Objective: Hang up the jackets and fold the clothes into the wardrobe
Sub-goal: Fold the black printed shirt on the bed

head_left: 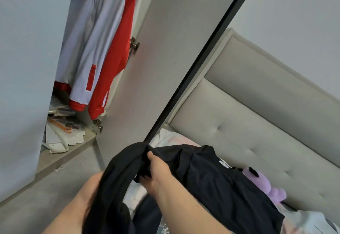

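Two hands are on one black shirt (211,187), held up over the bed (303,221) near its headboard end, just before the open wardrobe door (156,68). The right hand (156,173) grips a bunched fold, thumb on top. The left hand (90,184) lies under the cloth, fingers hidden; its grip cannot be told. A red-and-white jacket (103,49) hangs inside the wardrobe (70,152).

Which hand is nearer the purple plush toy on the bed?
Right. The right hand, gripping the black garment, sits left of the purple plush toy; the left hand is farther left.
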`<action>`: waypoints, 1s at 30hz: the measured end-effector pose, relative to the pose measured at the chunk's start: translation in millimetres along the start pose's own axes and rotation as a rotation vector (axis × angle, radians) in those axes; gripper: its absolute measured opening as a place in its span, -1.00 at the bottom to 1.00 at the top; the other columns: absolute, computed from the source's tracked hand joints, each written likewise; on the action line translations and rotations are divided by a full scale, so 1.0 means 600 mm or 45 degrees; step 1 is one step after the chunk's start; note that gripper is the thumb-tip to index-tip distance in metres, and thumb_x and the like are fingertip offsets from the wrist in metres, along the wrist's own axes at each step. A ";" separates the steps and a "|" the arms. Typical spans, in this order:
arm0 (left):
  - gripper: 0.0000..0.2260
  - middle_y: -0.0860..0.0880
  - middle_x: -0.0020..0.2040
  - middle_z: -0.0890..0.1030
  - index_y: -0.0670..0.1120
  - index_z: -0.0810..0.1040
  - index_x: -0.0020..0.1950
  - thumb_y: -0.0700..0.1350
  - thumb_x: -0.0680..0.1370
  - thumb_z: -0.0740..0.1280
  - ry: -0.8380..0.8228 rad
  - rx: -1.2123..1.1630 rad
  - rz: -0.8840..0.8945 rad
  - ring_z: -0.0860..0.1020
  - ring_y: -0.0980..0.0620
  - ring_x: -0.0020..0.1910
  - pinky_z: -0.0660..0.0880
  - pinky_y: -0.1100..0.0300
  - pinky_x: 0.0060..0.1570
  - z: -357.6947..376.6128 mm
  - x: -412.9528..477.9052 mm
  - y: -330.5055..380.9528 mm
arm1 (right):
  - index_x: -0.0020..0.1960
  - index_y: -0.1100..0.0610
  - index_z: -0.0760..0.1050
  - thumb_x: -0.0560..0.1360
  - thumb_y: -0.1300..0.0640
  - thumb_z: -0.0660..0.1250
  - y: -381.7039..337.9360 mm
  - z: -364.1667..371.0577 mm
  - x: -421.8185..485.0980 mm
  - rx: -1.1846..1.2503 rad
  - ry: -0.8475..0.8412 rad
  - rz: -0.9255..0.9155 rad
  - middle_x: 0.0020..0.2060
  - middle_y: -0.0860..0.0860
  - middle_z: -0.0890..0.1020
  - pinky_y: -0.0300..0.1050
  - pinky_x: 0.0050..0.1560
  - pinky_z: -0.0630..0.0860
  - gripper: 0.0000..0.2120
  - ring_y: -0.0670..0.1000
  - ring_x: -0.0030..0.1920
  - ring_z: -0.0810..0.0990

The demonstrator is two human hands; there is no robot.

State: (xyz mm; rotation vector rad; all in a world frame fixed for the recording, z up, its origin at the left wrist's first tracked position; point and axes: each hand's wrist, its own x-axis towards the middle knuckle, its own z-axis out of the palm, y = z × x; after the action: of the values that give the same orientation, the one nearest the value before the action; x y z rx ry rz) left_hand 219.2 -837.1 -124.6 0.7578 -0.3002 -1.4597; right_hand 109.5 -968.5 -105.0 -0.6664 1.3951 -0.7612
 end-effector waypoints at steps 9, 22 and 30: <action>-0.80 -0.22 -0.33 0.66 -0.17 0.70 -0.17 -0.20 0.46 0.27 -0.139 0.063 -0.128 0.62 -0.07 -0.48 0.52 0.24 -0.57 0.008 0.035 0.013 | 0.27 0.06 0.53 0.19 -0.29 0.61 -0.027 0.002 0.037 0.024 -0.179 0.062 0.11 0.14 0.69 0.24 0.08 0.61 -0.23 0.24 0.11 0.67; -0.36 -0.11 0.06 0.70 0.06 0.57 0.27 -0.10 0.22 0.67 -0.211 0.340 -0.185 0.69 -0.12 -0.04 0.60 0.06 -0.15 0.015 0.046 -0.005 | 0.38 0.04 0.47 0.57 0.21 0.26 -0.055 0.016 0.058 -0.272 -0.285 -0.351 0.16 0.13 0.65 0.08 0.02 0.64 -0.61 0.16 0.11 0.64; -0.69 -0.34 -0.13 0.64 -0.29 0.64 -0.02 -0.04 0.60 0.27 0.031 -0.026 -0.183 0.67 -0.12 -0.37 0.61 0.10 -0.33 0.037 0.052 -0.026 | 0.30 0.16 0.53 0.47 -0.11 0.42 0.036 -0.106 -0.049 -0.368 -0.440 -0.194 0.11 0.09 0.67 0.00 0.04 0.60 -0.50 0.10 0.04 0.66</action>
State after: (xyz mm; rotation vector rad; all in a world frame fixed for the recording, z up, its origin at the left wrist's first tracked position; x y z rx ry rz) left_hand 197.6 -872.2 -125.8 0.7929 -0.2156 -1.5853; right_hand 47.2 -930.0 -108.8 -1.0864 1.1526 -0.5329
